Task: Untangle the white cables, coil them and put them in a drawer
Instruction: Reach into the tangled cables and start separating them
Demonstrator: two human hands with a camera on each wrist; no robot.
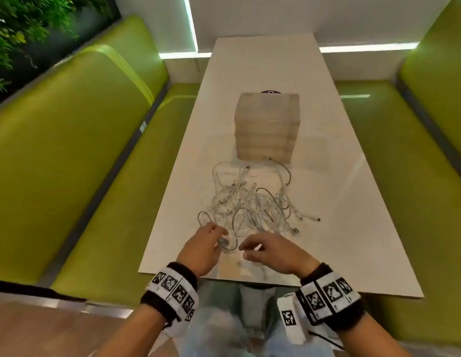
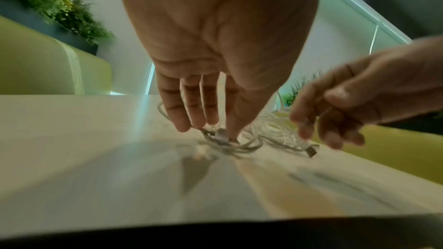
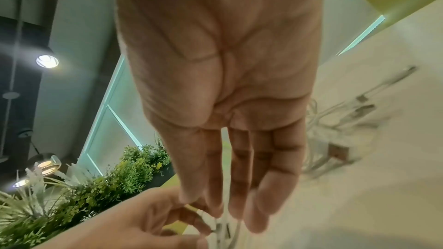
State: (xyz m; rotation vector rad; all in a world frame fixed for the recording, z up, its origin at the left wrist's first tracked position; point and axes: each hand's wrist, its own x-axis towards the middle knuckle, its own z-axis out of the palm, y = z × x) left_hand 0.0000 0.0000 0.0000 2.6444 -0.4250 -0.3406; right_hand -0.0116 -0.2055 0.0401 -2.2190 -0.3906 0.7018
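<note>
A tangle of white cables (image 1: 252, 204) lies on the pale table (image 1: 262, 68), just in front of a small wooden drawer unit (image 1: 266, 127) whose drawers are closed. At the near edge of the heap, my left hand (image 1: 220, 238) pinches a cable plug (image 2: 221, 134) between thumb and fingers, low on the tabletop. My right hand (image 1: 246, 249) hovers beside it with fingers fairly straight, holding nothing. In the right wrist view those fingers (image 3: 271, 186) point down toward the left hand (image 3: 153, 221), with loose plug ends (image 3: 338, 151) to the right.
Green upholstered benches (image 1: 77, 140) run along both long sides of the table. A small dark object (image 1: 271, 92) peeks out behind the drawer unit. Bare tabletop lies to the right of the cables and beyond the unit. The near table edge is right under my wrists.
</note>
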